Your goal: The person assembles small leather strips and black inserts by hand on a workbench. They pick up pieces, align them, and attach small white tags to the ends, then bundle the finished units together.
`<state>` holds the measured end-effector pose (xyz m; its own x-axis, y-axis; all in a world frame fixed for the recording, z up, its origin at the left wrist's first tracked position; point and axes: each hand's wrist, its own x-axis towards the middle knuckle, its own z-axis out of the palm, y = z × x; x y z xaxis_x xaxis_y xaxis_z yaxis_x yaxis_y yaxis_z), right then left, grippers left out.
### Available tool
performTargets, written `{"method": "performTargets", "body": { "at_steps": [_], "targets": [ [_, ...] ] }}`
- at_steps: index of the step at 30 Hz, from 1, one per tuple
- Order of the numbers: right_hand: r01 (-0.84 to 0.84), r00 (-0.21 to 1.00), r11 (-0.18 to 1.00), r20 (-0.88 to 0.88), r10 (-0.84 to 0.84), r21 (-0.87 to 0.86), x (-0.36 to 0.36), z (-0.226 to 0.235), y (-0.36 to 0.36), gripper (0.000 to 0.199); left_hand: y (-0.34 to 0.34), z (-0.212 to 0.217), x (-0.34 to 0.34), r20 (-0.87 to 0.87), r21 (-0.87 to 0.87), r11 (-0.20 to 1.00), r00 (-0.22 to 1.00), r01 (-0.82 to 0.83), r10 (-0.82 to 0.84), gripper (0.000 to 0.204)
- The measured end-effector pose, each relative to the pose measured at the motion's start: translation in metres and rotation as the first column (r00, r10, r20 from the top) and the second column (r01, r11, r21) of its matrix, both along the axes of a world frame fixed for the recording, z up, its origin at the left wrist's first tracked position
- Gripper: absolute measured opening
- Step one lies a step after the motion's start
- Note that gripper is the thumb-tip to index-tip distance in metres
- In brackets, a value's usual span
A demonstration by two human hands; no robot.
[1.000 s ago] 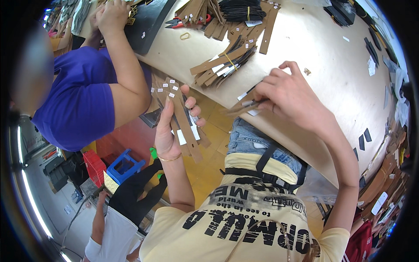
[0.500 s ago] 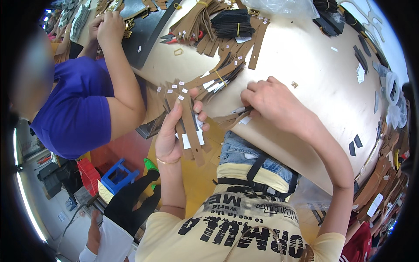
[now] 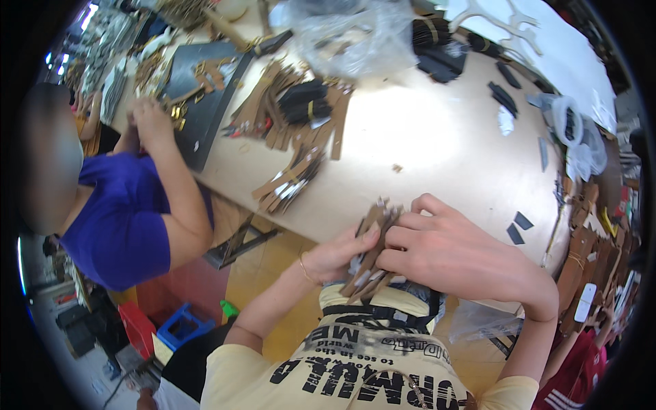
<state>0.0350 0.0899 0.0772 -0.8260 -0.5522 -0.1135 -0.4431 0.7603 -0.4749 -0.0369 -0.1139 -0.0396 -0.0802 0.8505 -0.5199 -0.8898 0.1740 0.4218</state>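
At the near edge of the table, in front of my waist, both my hands meet around a bunch of narrow brown strips (image 3: 370,263) with pale tags among them. My left hand (image 3: 339,254) grips the bunch from the left, its thumb lying across the strips. From the right, my right hand (image 3: 441,247) is closed against the same bunch with curled fingers; its fingertips are partly hidden. A banded bundle of similar strips (image 3: 290,183) lies on the table, forward and left of my hands. Beyond it is a larger pile of brown strips (image 3: 256,96).
A banded black stack (image 3: 303,102) and red-handled pliers (image 3: 247,128) lie by the pile. Clear plastic bags (image 3: 352,37) sit at the back. Small black pieces (image 3: 515,234) lie at right. On the left, a co-worker in purple (image 3: 126,219) works at a dark mat (image 3: 205,113).
My left hand has brought its fanned strips rightward to my right hand; the two bunches, formerly apart, are now together. My view has shifted, showing more of the table's far side.
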Motion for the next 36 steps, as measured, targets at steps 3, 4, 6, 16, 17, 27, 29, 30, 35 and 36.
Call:
{"method": "performTargets", "body": {
  "at_steps": [3, 4, 6, 16, 17, 27, 29, 30, 35, 36],
  "targets": [
    [0.043, 0.986, 0.998, 0.163, -0.036, -0.038, 0.009, -0.003, 0.013, 0.013, 0.010, -0.003, 0.020, 0.256, 0.004, 1.000, 0.967, -0.007, 0.006, 0.069],
    [0.077, 0.981, 0.991, 0.186, -0.056, -0.110, 0.014, -0.004, 0.017, 0.015, 0.014, -0.004, 0.023, 0.287, 0.102, 0.994, 0.955, 0.044, -0.072, 0.070],
    [0.162, 0.972, 0.980, 0.192, -0.138, -0.115, 0.023, -0.002, 0.025, 0.022, 0.023, -0.002, 0.025, 0.330, 0.227, 0.966, 0.923, 0.127, -0.199, 0.071],
    [0.282, 0.685, 0.933, -0.728, -0.032, 0.224, 0.047, 0.088, 0.031, 0.047, 0.071, 0.020, 0.025, 0.218, 0.183, 0.950, 0.932, 0.254, -0.292, 0.079],
    [0.269, 0.654, 0.923, -0.755, 0.033, 0.273, 0.045, 0.095, 0.031, 0.046, 0.075, 0.018, 0.025, 0.265, 0.217, 0.946, 0.919, 0.239, -0.293, 0.080],
    [0.197, 0.536, 0.831, -0.767, 0.352, 0.520, 0.033, 0.103, 0.025, 0.032, 0.083, 0.000, 0.018, 0.312, 0.304, 0.937, 0.912, 0.170, -0.267, 0.089],
    [0.197, 0.545, 0.832, -0.764, 0.346, 0.518, 0.030, 0.099, 0.025, 0.030, 0.081, -0.003, 0.009, 0.277, 0.299, 0.941, 0.929, 0.160, -0.246, 0.089],
    [0.196, 0.545, 0.832, -0.763, 0.347, 0.518, 0.029, 0.098, 0.024, 0.029, 0.079, -0.004, 0.003, 0.270, 0.300, 0.941, 0.932, 0.156, -0.241, 0.089],
    [0.238, 0.598, 0.848, -0.760, 0.256, 0.473, 0.021, 0.096, 0.029, 0.022, 0.073, -0.014, -0.023, 0.247, 0.372, 0.927, 0.958, 0.045, -0.146, 0.085],
    [0.265, 0.609, 0.849, -0.762, 0.220, 0.457, 0.023, 0.094, 0.036, 0.021, 0.072, -0.015, -0.027, 0.246, 0.363, 0.932, 0.962, 0.022, -0.118, 0.085]
  ]
}}
